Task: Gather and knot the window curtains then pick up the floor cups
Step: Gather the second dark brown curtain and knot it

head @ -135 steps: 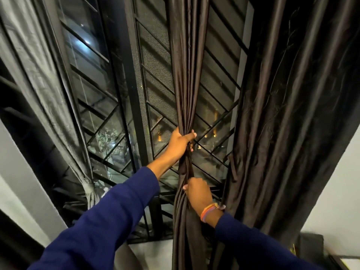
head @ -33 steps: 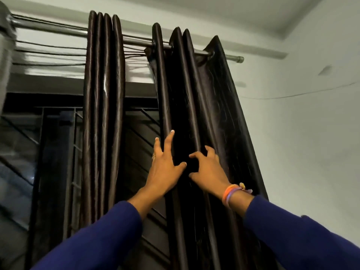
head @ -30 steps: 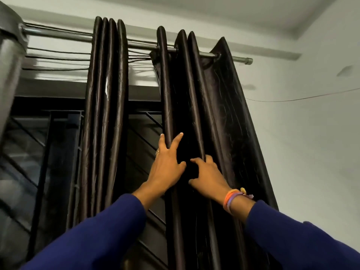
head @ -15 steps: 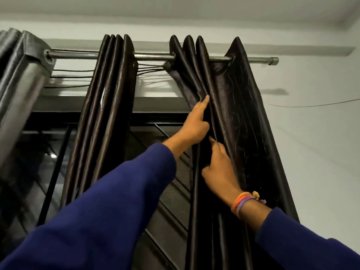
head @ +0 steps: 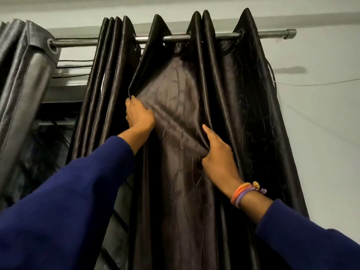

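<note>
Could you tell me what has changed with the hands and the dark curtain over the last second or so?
The left hand, flat on the folds a second ago, now grips the dark curtain's left edge and has drawn it leftward, spreading one panel flat. The right hand now pinches a fold beside that panel. The curtain still hangs on the rod; the grey curtain stays bunched at left.

Glossy embossed cloth curtain (head: 185,172); metal rod (head: 175,38)

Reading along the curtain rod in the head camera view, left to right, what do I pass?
Grey curtain → bunched dark curtain → spread dark curtain panel, gripped by left hand and right hand → curtain rod end cap.
</note>
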